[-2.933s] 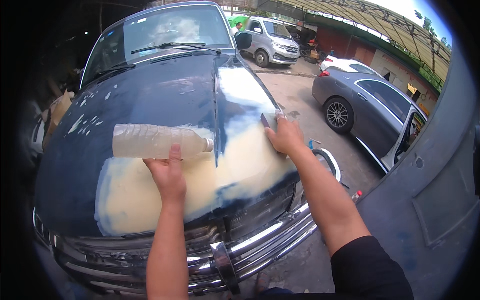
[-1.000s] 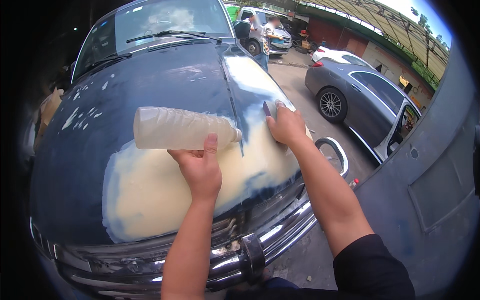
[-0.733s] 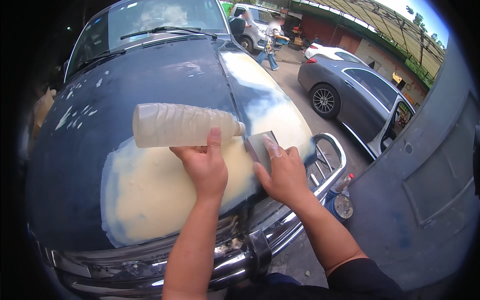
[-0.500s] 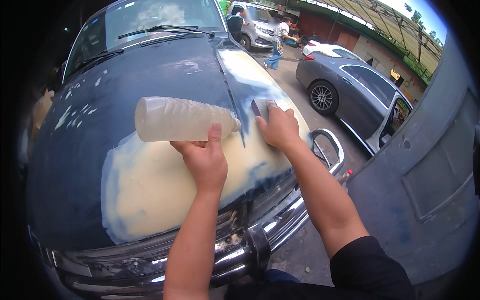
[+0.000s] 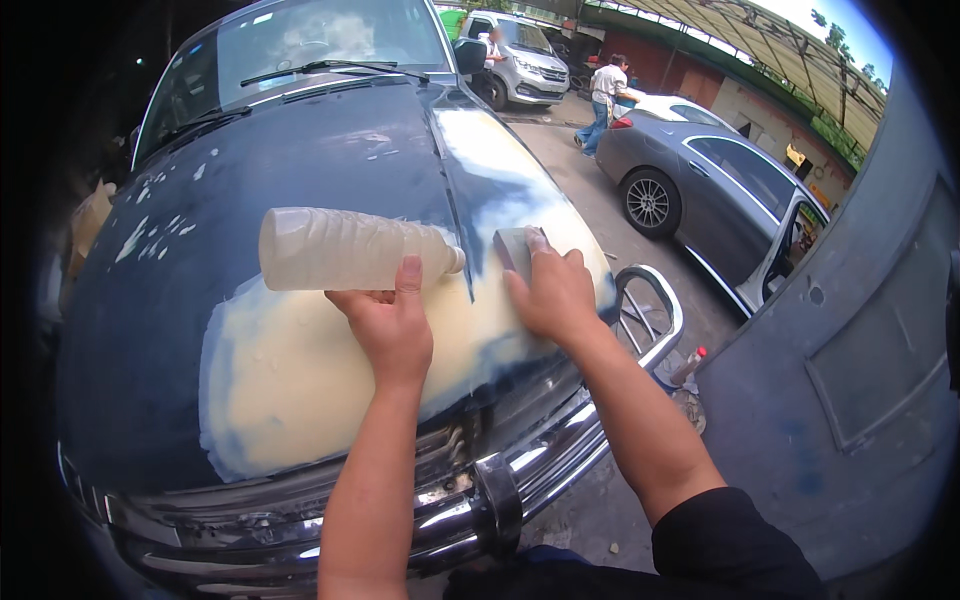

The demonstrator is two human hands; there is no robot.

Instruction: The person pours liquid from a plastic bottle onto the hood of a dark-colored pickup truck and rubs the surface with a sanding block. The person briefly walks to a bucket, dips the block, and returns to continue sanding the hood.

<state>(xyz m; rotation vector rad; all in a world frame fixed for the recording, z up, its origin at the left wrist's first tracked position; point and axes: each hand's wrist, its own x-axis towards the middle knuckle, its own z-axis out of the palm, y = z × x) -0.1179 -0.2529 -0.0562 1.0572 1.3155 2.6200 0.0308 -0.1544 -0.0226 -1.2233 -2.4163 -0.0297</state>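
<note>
An open yard workshop surrounds a dark vehicle hood (image 5: pixel 300 170), its front coated with a pale filler patch (image 5: pixel 300 390). Nearest, below the hood's front edge, runs a chrome bumper (image 5: pixel 550 465). Over the hood's front middle, the left hand (image 5: pixel 385 325) grips a cloudy plastic bottle (image 5: pixel 340 245) on its side, thumb up and neck toward the right; I cannot tell whether it is capped. On the hood's front right, the right hand (image 5: pixel 558 290) is closed over a flat grey block (image 5: pixel 512 252), resting on the pale coating. This looks like the sanding-down step; the next stroke would call for keeping the block flat to the curve with even pressure, and the bottle steady. Beyond the hood stands the windshield (image 5: pixel 320 50); off its right side, a grey car (image 5: pixel 690 190), then a person (image 5: pixel 605 90) and a silver van (image 5: pixel 525 65).
</note>
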